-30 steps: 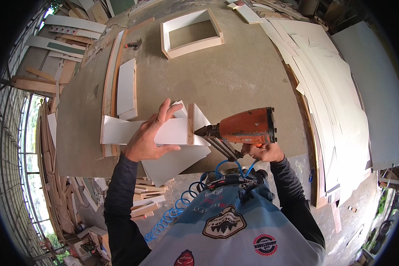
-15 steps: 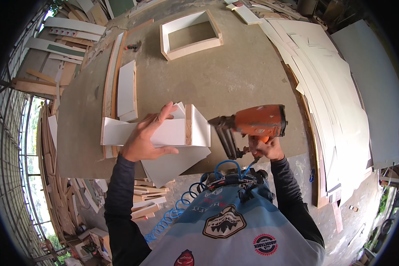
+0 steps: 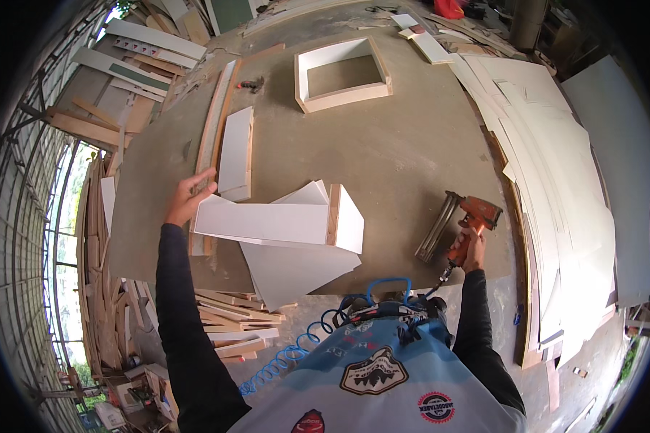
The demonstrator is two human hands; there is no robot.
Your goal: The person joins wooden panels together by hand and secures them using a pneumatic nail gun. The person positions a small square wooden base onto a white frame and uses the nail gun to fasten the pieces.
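Note:
My right hand [image 3: 474, 250] is wrapped around the handle of an orange and black nail gun [image 3: 480, 211], held at the right side of the worktable [image 3: 412, 155]. A white board [image 3: 263, 222] lies lengthwise before me, joined at its right end to a short white piece [image 3: 349, 222] with a bare wood edge. At the board's left end is my left hand [image 3: 189, 198], thumb and fingers apart; whether it touches the board is hard to tell. Loose white sheets [image 3: 292, 270] lie under and behind the board.
A white rectangular frame [image 3: 344, 97] sits at the far side, a white panel [image 3: 235, 155] and a long strip [image 3: 217, 130] at left. A small tool [image 3: 250, 85] lies near the strip. Large white sheets [image 3: 556, 187] are stacked at right. A blue coiled hose [image 3: 289, 353] hangs near me.
My right hand has drawn the nail gun away to the right and tilted it. My left hand has left the middle of the board for its left end. The view has shifted.

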